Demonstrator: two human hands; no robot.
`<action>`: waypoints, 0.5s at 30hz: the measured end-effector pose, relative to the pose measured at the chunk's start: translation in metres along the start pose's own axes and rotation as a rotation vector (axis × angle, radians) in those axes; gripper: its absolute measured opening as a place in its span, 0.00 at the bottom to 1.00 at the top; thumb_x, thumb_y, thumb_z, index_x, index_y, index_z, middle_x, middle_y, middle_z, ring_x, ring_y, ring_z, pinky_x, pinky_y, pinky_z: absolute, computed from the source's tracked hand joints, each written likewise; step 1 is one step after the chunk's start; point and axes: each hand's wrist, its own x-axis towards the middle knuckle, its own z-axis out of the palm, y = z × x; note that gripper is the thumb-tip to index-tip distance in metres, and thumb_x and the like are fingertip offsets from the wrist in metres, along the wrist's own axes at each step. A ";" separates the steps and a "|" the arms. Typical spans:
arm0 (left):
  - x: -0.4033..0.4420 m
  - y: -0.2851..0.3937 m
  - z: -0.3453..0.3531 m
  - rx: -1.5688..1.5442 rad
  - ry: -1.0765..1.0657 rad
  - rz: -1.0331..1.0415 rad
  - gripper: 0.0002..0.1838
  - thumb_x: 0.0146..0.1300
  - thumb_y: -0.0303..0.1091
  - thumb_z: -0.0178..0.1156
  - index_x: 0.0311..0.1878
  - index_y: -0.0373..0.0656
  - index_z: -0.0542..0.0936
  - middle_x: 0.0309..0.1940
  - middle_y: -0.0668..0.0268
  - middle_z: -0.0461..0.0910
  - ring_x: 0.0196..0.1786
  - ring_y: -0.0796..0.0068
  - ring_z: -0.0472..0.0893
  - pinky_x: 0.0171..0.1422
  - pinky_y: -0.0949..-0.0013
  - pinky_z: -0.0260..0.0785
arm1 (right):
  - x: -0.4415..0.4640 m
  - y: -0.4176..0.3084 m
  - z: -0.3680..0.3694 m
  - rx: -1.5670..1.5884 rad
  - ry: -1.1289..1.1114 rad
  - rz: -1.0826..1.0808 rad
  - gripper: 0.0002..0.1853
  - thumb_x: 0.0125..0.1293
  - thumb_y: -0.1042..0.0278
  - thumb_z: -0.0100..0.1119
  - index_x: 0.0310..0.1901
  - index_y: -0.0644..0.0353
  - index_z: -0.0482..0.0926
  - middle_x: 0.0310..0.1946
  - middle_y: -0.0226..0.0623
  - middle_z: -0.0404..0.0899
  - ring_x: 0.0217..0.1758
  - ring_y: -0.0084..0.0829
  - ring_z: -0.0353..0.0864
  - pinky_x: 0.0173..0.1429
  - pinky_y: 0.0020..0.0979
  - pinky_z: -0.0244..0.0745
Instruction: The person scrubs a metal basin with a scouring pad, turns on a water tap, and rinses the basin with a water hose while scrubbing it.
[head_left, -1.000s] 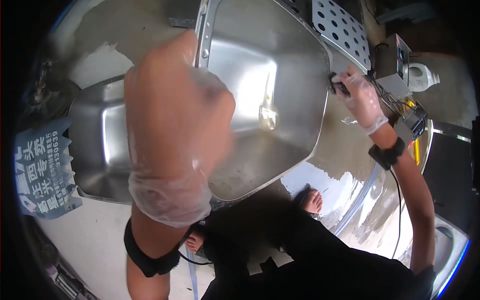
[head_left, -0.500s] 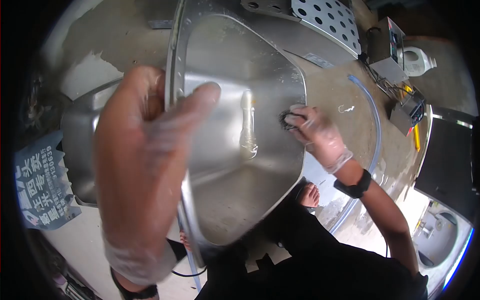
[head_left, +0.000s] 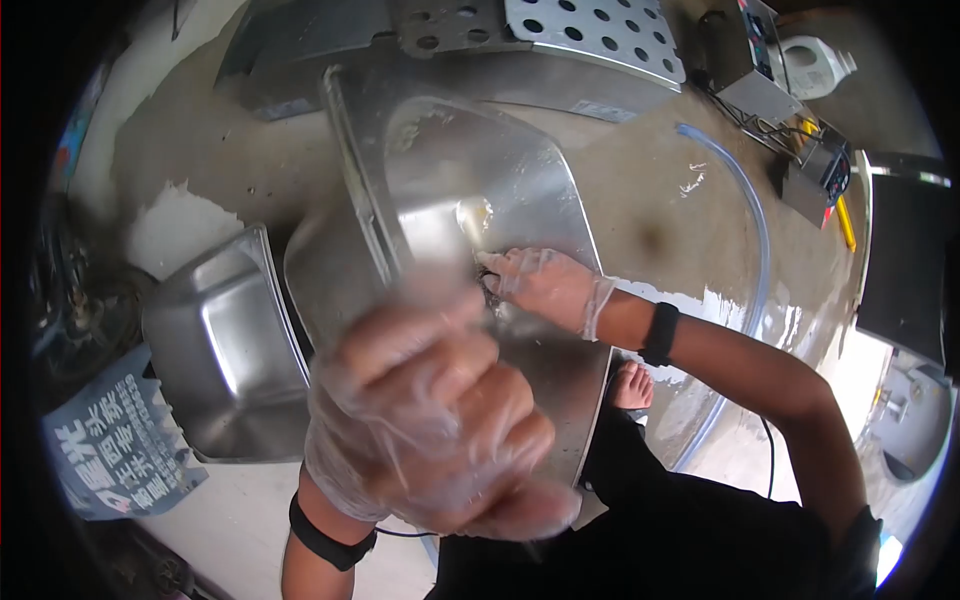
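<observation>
A large stainless-steel pan [head_left: 540, 180] is tipped up in front of me, its inside wet and shiny. My left hand [head_left: 440, 420], in a clear glove, is large and blurred close to the camera. Its fingers are curled round the pan's near rim, which runs in behind them. My right hand [head_left: 540, 285], also gloved, presses against the inner wall of the pan. Under its fingertips shows a bit of dark steel-wool scrubber [head_left: 489, 287], mostly hidden.
A second steel pan [head_left: 220, 370] lies at left beside a blue printed sheet [head_left: 125, 440]. A perforated steel panel [head_left: 600, 30] is at the back. On the right are a clear blue hose [head_left: 755, 230], a white jug [head_left: 810, 66], a control box [head_left: 822, 175] and a washbasin [head_left: 912, 420].
The pan has tilted and shifted lower. My left hand has moved down and right, its fingers now curled toward the camera. My right hand has slid left and down across the pan with the scrubber.
</observation>
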 end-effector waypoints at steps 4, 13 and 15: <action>0.019 -0.001 -0.015 0.061 -0.318 0.136 0.29 0.66 0.61 0.43 0.15 0.53 0.60 0.17 0.75 0.58 0.30 0.74 0.65 0.47 0.63 0.63 | 0.012 0.016 -0.003 -0.158 -0.037 -0.023 0.19 0.60 0.68 0.58 0.54 0.54 0.81 0.61 0.41 0.75 0.50 0.37 0.81 0.51 0.35 0.81; 0.036 0.010 0.006 0.043 -0.113 0.108 0.23 0.64 0.50 0.46 0.15 0.56 0.56 0.17 0.74 0.51 0.22 0.73 0.54 0.32 0.68 0.49 | 0.034 0.061 0.008 -0.012 0.297 0.198 0.18 0.55 0.71 0.61 0.49 0.55 0.81 0.49 0.39 0.75 0.44 0.36 0.82 0.47 0.35 0.83; 0.047 0.013 0.003 0.044 -0.185 0.093 0.22 0.64 0.48 0.46 0.14 0.58 0.58 0.16 0.74 0.51 0.21 0.74 0.54 0.30 0.69 0.48 | 0.053 0.035 0.006 0.064 -0.021 0.176 0.10 0.55 0.72 0.60 0.39 0.63 0.81 0.45 0.45 0.77 0.43 0.37 0.86 0.41 0.34 0.83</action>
